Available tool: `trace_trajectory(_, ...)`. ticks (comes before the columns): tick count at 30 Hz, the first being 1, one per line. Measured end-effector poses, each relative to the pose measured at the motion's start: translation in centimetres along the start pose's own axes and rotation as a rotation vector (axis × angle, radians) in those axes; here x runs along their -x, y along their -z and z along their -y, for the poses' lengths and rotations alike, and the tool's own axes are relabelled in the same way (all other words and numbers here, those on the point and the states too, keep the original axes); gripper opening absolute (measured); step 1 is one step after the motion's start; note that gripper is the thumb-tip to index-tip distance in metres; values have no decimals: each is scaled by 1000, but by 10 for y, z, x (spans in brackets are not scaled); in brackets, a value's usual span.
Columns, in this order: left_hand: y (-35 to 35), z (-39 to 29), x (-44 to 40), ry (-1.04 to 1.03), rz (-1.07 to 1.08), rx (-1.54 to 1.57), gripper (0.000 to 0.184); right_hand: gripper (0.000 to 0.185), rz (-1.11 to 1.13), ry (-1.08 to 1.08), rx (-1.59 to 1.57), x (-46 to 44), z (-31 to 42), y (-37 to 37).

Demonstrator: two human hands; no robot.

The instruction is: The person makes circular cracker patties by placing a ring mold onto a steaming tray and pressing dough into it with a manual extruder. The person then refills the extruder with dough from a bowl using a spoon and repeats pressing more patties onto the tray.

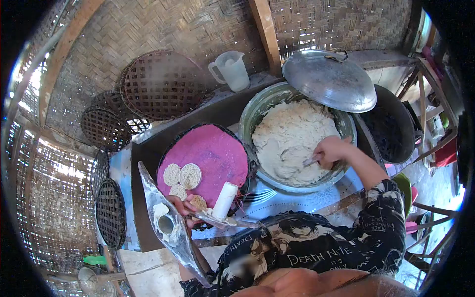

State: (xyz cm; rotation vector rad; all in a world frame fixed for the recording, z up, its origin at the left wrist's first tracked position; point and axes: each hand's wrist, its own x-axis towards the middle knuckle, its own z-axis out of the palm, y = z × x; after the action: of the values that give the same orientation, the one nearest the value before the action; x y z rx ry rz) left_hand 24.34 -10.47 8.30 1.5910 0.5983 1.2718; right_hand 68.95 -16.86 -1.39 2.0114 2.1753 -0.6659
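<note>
My right hand [332, 151] is over the large basin [247, 123], closed on a small pale scraper or spoon [310, 161] whose end is in the white dough [292, 128]. On the left, my left hand [184, 205] is wrapped around a wooden hand press. One paddle-shaped half [156, 230] has a dough-smeared round hole. The other half bears a white cylinder [225, 198] that points up. Beside that hand, several round lattice-like noodle discs [190, 176] lie on a pink cloth [208, 148] on a round tray.
A metal lid [329, 79] leans over the basin's back rim. Behind stands a plastic measuring jug [231, 72]. Woven trays [161, 84] rest against the bamboo wall at left. A dark pot [391, 123] is at right. Patterned cloth [282, 203] covers the table's front.
</note>
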Motion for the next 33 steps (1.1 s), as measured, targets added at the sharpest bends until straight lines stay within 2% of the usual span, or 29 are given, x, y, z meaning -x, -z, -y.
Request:
trace_trajectory(2,-3,0,3,-19,-42,-7,41,24,88,-66,104,5,-8,19)
trace_trajectory(4,-1,2,5,-30,-42,5,40,28,66,-75,199,-18,4,19)
trace_trajectory(6,-6,-3,3,6,-52,9,40,32,-381,154,-108,-59,18,-3)
trace_trajectory(8,-5,-2,2,-20,-32,-35,41,35,-419,223,-329,-111,52,-16)
trace_trajectory(11,-4,-5,5,-66,-26,-110,43,33,-345,32,-306,-159,102,-22)
trace_trajectory(12,-1,-11,3,7,-20,-30,45,32,-317,-5,-294,-172,114,-21)
trace_trajectory(13,6,-7,7,-80,23,-132,46,30,-291,-40,-281,-184,121,-18)
trace_trajectory(16,29,-11,16,-44,-21,-86,43,27,-222,30,-134,-198,123,6)
trace_trajectory(19,19,-21,19,-97,-185,-78,35,19,-573,183,-345,-209,121,39)
trace_trajectory(22,5,-24,19,-83,-283,-15,34,13,-733,259,-665,-222,130,69)
trace_trajectory(26,3,-21,17,-25,-226,-37,34,13,-649,285,-1222,-242,145,69)
trace_trajectory(29,6,-20,16,-41,-186,-118,32,15,-941,134,-573,-267,135,41)
trace_trajectory(31,2,-23,17,-48,-215,-127,31,19,-871,16,-435,-262,135,30)
trace_trajectory(33,20,-15,17,-57,-89,-170,32,20,-863,-43,-264,-273,126,13)
